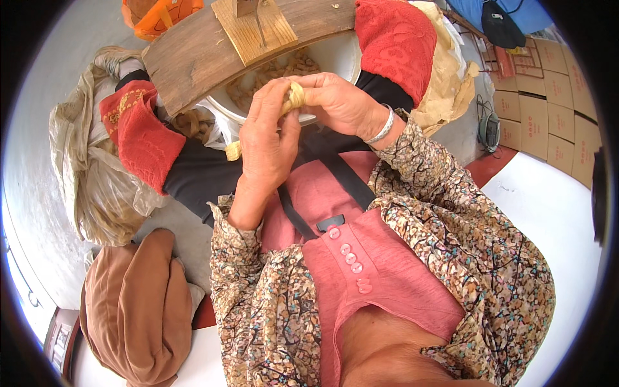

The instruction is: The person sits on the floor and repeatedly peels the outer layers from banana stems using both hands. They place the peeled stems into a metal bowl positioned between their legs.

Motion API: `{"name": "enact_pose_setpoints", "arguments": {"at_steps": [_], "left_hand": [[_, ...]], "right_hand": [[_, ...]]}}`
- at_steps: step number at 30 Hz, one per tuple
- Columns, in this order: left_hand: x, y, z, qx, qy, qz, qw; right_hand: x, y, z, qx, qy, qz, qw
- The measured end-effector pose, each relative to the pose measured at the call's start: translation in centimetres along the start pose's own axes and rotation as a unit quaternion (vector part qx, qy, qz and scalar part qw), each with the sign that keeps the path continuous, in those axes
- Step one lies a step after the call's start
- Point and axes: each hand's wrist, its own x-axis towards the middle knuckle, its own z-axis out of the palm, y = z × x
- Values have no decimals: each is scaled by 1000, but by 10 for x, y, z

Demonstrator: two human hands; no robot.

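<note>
A small bundle of pale yellow strip (296, 95), wound or knotted, is pinched between both hands over the near rim of a white tub (338, 55). My left hand (268, 128) grips it from the left, and a loose end of the yellow strip (233, 151) shows beside that wrist. From the right, my right hand (336, 102) holds the same bundle with thumb and fingers; a silver bangle sits on that wrist. Small light-brown pieces (290, 67) lie in the tub. The fingers partly hide the bundle, and its material is unclear.
A wooden board (193, 63) with a flat block (256, 29) on it spans the tub. Filled plastic bags (104, 184) stand at left, above a brown cloth (138, 309). An orange bag (157, 17) lies beyond the board. Cardboard boxes (534, 111) are stacked at far right.
</note>
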Motion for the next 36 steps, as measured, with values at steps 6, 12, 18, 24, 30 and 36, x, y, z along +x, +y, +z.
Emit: {"name": "enact_pose_setpoints", "arguments": {"at_steps": [6,12,18,24,30,36], "left_hand": [[18,15,-3,-21,-49,-181,982],[22,0,6,-220,-9,-280,935],[-7,19,-10,-358,-54,-321,875],[-10,10,-13,178,-16,-43,983],[1,6,-19,226,-31,50,972],[8,7,-43,-28,-175,-146,973]], "right_hand": [[6,-12,14,-559,125,-288,768],[5,-8,20,-576,146,-404,696],[10,-21,20,-317,181,-300,881],[6,-47,5,-305,150,-272,900],[-14,-71,15,-718,11,-93,689],[-18,-65,2,-776,-80,-225,584]]}}
